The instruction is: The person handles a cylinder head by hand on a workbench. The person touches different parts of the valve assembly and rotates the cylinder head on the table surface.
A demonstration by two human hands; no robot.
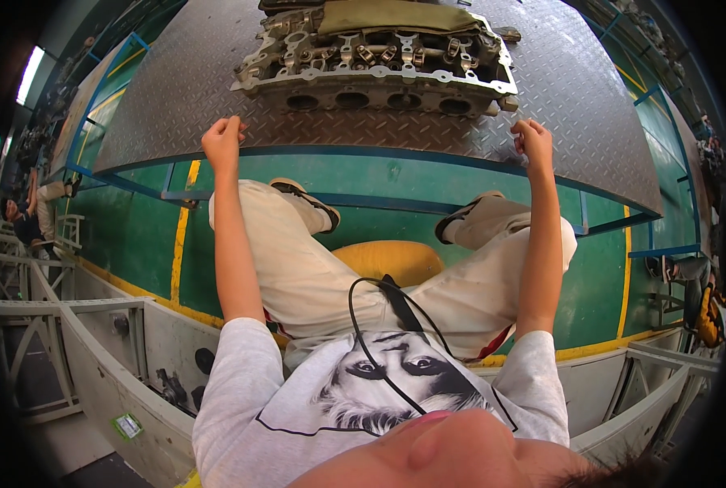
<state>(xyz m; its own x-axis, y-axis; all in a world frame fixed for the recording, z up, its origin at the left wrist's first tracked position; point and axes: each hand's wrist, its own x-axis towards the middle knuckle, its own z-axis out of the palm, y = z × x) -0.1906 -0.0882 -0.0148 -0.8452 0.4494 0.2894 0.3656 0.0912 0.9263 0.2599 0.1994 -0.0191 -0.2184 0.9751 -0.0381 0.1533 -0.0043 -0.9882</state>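
Observation:
A grey metal engine cylinder head [379,69] with valve gear and a row of round ports lies on a steel tread-plate workbench [184,89]. A folded olive cloth [395,16] rests on its far side. My left hand [222,138] grips the near edge of the bench at the left, fingers curled. My right hand [532,138] rests curled on the bench edge at the right, beside a small dark object that I cannot make out. Both hands are a little short of the cylinder head and do not touch it.
I sit on a yellow stool [387,259] with knees spread over a green floor [135,236] with yellow lines. Grey metal frames [95,358] stand at the lower left and right. A person [30,215] sits at far left; another person [700,297] is at the right.

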